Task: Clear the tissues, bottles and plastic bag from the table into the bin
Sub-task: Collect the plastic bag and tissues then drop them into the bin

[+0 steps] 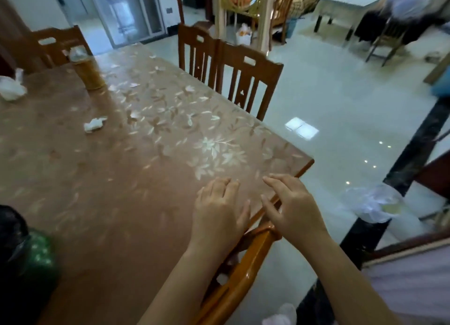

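Note:
A brown table [102, 178] with a clear flower-patterned cover fills the left of the view. A crumpled white tissue [94, 124] lies near its middle. A bigger white wad or bag [12, 88] rests at the far left edge. A tall amber bottle [88, 71] stands toward the back. My left hand [219, 210] hovers over the table's near right corner, fingers loosely curled, holding nothing. My right hand [289, 203] is beside it at the table edge, fingers apart and empty. A bin [372, 203] lined with a clear bag stands on the floor to the right.
Two wooden chairs [233, 73] stand along the table's far right side, another chair [243, 263] is under my arms, and one [58, 44] is at the back. A green object with a black bag [26, 256] sits at the near left. Glossy tiled floor [328, 110] spreads to the right.

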Available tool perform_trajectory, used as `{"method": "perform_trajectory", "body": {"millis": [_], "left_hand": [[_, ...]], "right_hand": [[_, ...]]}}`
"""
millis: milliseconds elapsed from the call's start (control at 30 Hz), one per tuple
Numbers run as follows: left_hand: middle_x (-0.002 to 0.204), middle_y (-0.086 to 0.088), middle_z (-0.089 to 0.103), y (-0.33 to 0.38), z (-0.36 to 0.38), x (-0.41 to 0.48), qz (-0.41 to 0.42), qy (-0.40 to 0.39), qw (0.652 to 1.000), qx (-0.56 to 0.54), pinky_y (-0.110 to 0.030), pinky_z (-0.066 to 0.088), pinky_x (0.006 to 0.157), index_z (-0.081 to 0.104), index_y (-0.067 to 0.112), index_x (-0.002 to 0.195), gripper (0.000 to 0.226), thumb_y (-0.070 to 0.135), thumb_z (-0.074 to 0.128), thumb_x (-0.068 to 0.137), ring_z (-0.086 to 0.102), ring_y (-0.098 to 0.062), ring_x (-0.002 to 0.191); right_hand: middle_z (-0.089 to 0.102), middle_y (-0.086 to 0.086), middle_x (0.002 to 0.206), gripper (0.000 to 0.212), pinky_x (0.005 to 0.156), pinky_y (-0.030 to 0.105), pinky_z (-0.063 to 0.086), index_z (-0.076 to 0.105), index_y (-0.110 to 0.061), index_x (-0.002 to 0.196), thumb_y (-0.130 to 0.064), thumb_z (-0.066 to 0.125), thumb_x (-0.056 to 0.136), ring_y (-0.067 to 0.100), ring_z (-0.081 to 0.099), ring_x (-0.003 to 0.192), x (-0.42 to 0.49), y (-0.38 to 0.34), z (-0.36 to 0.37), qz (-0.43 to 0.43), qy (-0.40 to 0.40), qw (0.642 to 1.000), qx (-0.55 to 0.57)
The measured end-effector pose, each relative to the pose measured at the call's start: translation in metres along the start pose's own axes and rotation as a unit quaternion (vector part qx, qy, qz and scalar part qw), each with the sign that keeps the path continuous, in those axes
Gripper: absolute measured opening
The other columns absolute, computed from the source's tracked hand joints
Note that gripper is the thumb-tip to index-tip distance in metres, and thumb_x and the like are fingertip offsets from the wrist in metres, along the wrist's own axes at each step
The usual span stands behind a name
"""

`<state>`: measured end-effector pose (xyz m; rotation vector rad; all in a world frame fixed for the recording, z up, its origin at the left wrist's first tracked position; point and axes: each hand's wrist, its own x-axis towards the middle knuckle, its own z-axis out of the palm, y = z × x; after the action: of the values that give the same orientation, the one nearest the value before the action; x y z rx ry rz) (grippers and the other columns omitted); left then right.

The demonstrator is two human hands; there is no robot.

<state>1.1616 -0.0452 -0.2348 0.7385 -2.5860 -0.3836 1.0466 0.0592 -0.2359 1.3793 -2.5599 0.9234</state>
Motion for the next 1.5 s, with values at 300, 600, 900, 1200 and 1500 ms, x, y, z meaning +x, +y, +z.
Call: {"method": "perform_trajectory", "body": {"millis": [300,600,900,1200,1500], "left_hand": [[0.114,-0.011,0.065,0.145,0.095,0.101,0.104,-0.029,0.994,-0.032,-0.047,0.047,0.089,0.060,0.010,0.114,0.050,0.042,0.039,0.082,0.057,-0.032,0.109],[0.112,-0.009,0.066,0.201,0.164,0.197,0.122,-0.039,0.991,-0.028,-0.050,0.043,0.092,0.061,0.012,0.112,0.049,0.044,0.037,0.084,0.058,-0.030,0.108],[0.110,-0.010,0.066,0.214,0.230,0.342,0.112,-0.015,0.991,-0.072,-0.052,0.043,0.091,0.061,0.010,0.111,0.046,0.040,0.039,0.084,0.058,-0.032,0.107],[0.108,-0.011,0.067,0.262,0.288,0.453,0.107,-0.004,0.992,-0.063,-0.053,0.043,0.091,0.062,0.009,0.109,0.046,0.040,0.039,0.084,0.059,-0.032,0.107],[0.102,-0.013,0.069,0.335,0.342,0.579,0.084,0.039,0.994,-0.051,-0.052,0.045,0.088,0.065,0.006,0.104,0.045,0.037,0.040,0.083,0.061,-0.033,0.101]], "right_hand": [[0.065,0.013,0.108,0.041,0.084,0.045,0.050,0.062,-0.008,0.110,-0.032,0.047,0.081,0.030,0.058,0.100,0.025,0.169,-0.089,0.092,0.073,0.991,-0.059],[0.066,0.013,0.108,0.036,0.086,0.047,0.048,0.062,-0.008,0.109,-0.026,0.055,0.079,0.030,0.058,0.101,0.091,0.270,-0.112,0.122,0.089,0.985,-0.079],[0.066,0.012,0.107,0.043,0.088,0.044,0.044,0.064,-0.008,0.106,-0.035,0.041,0.081,0.030,0.058,0.100,0.217,0.351,-0.127,0.104,0.098,0.982,-0.124],[0.065,0.009,0.110,0.044,0.088,0.045,0.044,0.063,-0.010,0.107,-0.036,0.041,0.081,0.028,0.057,0.103,0.309,0.449,-0.141,0.105,0.094,0.986,-0.088],[0.065,0.009,0.110,0.044,0.086,0.041,0.045,0.062,-0.009,0.109,-0.037,0.041,0.081,0.026,0.057,0.102,0.417,0.568,-0.176,0.060,0.077,0.993,-0.061]]}}
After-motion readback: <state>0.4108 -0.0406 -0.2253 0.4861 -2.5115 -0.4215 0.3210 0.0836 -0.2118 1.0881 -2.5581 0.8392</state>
